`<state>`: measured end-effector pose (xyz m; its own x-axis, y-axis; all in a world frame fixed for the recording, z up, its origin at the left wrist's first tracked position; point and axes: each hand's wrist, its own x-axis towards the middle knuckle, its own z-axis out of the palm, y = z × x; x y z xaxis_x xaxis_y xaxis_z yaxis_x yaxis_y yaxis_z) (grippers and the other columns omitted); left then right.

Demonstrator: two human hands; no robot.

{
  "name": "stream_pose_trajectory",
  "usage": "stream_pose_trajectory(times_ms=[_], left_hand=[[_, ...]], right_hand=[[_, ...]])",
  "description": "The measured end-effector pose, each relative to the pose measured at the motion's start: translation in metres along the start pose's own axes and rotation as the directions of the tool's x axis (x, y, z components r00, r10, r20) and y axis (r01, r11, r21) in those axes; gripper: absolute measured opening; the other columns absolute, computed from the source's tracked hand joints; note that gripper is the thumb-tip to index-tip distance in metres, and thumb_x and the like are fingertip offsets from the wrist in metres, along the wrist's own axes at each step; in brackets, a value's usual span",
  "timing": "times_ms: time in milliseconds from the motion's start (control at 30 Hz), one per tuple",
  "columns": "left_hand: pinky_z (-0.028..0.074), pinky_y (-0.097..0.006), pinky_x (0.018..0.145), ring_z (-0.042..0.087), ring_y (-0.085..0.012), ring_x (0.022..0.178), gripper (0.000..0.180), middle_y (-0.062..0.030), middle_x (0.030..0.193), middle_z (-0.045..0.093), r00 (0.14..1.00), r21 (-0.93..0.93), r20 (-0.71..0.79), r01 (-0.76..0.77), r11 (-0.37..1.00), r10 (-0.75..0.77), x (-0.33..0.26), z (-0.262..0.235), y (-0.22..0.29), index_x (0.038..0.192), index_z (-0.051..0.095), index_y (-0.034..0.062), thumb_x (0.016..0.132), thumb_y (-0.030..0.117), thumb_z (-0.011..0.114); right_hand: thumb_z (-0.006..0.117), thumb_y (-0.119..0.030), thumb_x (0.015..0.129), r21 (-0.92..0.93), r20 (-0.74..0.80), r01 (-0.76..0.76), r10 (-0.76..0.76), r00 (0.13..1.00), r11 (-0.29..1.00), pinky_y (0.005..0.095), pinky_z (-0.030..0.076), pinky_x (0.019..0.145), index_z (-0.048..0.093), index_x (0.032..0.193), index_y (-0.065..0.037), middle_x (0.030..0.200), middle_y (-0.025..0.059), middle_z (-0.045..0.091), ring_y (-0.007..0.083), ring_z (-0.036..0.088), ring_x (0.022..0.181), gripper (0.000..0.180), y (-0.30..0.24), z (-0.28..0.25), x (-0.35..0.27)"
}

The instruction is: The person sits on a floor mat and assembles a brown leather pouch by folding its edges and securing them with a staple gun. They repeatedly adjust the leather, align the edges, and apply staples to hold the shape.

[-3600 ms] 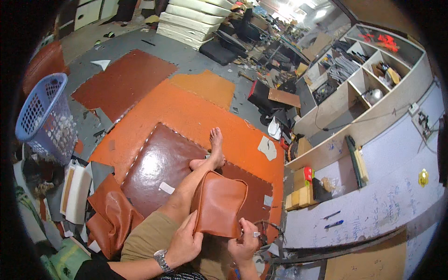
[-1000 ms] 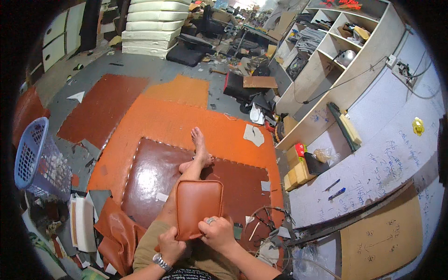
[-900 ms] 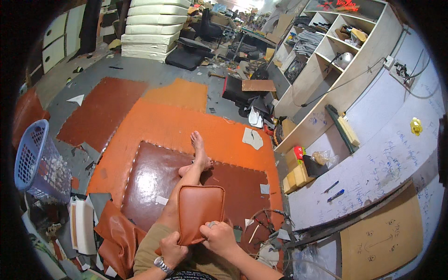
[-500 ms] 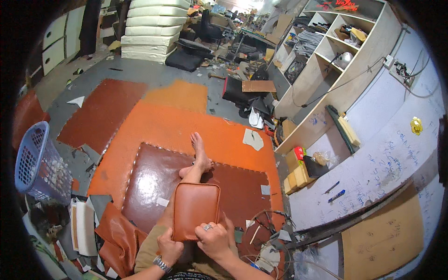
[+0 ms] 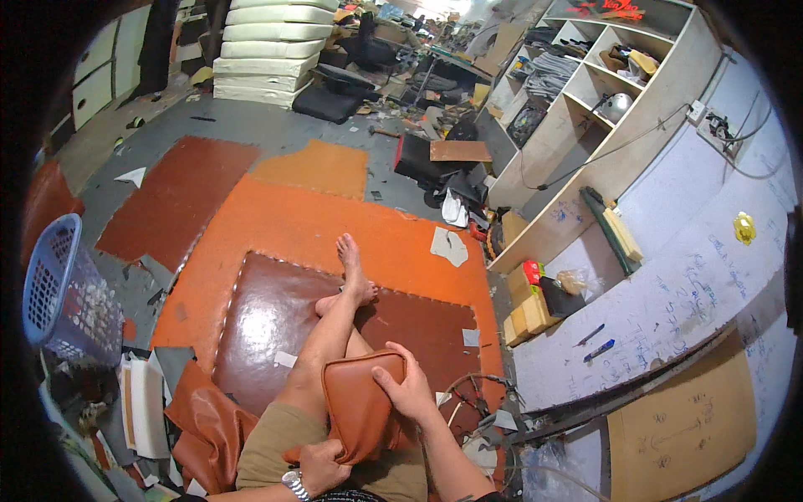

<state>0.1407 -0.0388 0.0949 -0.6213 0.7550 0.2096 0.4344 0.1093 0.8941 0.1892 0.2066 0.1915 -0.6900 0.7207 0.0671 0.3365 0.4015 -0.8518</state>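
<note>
On lap, both hands [image 5: 407, 389] grip brown cushion [image 5: 360, 406].

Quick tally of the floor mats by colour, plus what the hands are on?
Orange floor mats: 2
Dark brown floor mats: 2
Brown leather cushion, with left hand and right hand on it: 1
Total: 5

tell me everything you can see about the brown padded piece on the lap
The brown padded piece is a tan-brown, leather-like cushion, roughly rectangular with rounded corners and a smooth, slightly glossy face. It rests tilted on the person's lap above the thigh. The right hand presses its upper right edge; the left hand grips its lower corner.
</note>
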Motion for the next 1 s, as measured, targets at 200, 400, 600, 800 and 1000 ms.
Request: stream_pose_trajectory(times_ms=[200,400,600,800,1000], left_hand=[[0.052,-0.045,0.058,0.067,-0.0368,0.064,0.025,-0.0137,0.069,0.062,0.993,-0.002,0.115,-0.039,0.999,0.039,-0.007,-0.002,-0.015,0.071,0.058,0.0092,0.071,0.016,0.082],[0.051,-0.045,0.056,0.066,-0.0348,0.064,0.024,-0.0119,0.068,0.061,0.989,0.047,0.102,-0.111,0.993,0.106,-0.006,0.004,-0.01,0.07,0.058,0.0109,0.067,0.015,0.081],[0.051,-0.044,0.055,0.066,-0.033,0.062,0.024,-0.0097,0.066,0.059,0.985,0.126,0.088,-0.161,0.979,0.15,-0.006,0.005,-0.007,0.068,0.056,0.0121,0.065,0.013,0.08],[0.05,-0.044,0.054,0.066,-0.0323,0.062,0.023,-0.0095,0.066,0.06,0.983,0.114,0.109,-0.159,0.981,0.147,-0.007,0.003,-0.005,0.068,0.056,0.0121,0.066,0.013,0.08],[0.051,-0.045,0.055,0.066,-0.0347,0.061,0.025,-0.0128,0.066,0.062,0.994,0.084,0.065,-0.092,0.992,0.086,0.002,0.006,0.001,0.069,0.058,0.0097,0.076,0.014,0.081]], right_hand=[[0.083,-0.038,0.096,0.151,0.164,-0.111,0.086,0.983,0.982,0.0475,0.057,0.104,0.068,0.139,-0.009,0.126,0.0227,0.073,0.0368,0.071,0.123,0.054,0.0,-0.011,0.008],[0.081,-0.055,0.09,-0.531,0.309,0.462,-0.345,0.886,0.711,0.0633,0.044,0.113,0.078,0.117,-0.013,0.119,0.0239,0.075,0.0382,0.073,0.114,0.05,-0.042,-0.012,0.02],[0.079,-0.059,0.088,-0.53,0.412,0.467,-0.267,0.871,0.707,0.0697,0.035,0.118,0.077,0.118,-0.012,0.113,0.0144,0.076,0.0346,0.068,0.121,0.056,-0.072,0.02,0.004],[0.078,-0.046,0.088,-0.542,0.409,0.475,-0.277,0.87,0.693,0.0739,0.029,0.12,0.073,0.12,-0.008,0.12,0.0136,0.074,0.0345,0.067,0.121,0.05,-0.071,0.038,-0.005],[0.075,-0.037,0.091,-0.458,0.368,0.558,-0.424,0.828,0.692,0.0745,0.029,0.12,0.072,0.127,-0.01,0.131,0.0129,0.071,0.0362,0.064,0.129,0.045,-0.061,0.038,-0.003]])
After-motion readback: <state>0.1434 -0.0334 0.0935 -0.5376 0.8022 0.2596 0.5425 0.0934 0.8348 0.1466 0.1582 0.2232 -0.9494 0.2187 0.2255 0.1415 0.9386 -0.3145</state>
